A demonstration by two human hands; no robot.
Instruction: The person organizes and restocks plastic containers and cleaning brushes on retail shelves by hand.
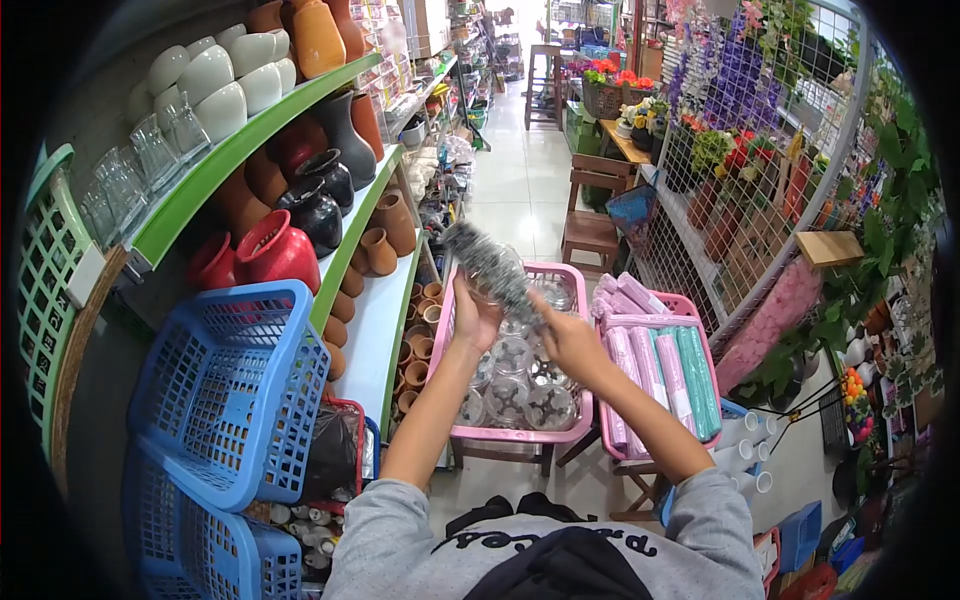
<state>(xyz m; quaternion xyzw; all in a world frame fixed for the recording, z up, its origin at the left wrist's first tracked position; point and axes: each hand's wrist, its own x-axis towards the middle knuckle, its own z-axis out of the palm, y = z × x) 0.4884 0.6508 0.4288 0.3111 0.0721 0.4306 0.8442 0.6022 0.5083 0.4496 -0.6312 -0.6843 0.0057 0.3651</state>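
My left hand [477, 318] is closed around the lower side of a clear, round, glass-like vessel [493, 262] above the pink basket. Across it runs a dark grey, fuzzy, duster-like strip [512, 287], blurred in part, and my right hand [570, 345] is closed at its lower right end. Below both hands, the pink basket [497, 434] is full of clear round vessels [508, 398] with dark patterned bases. It rests on a dark wooden stool.
At right, another pink basket [712, 345] holds wrapped pink and green packs [683, 375]. Blue plastic baskets [225, 390] are stacked at left, beside green-edged shelves [290, 100] of pots and vases. A wire rack [740, 190] with artificial flowers lines the right. A tiled aisle [520, 160] runs ahead.
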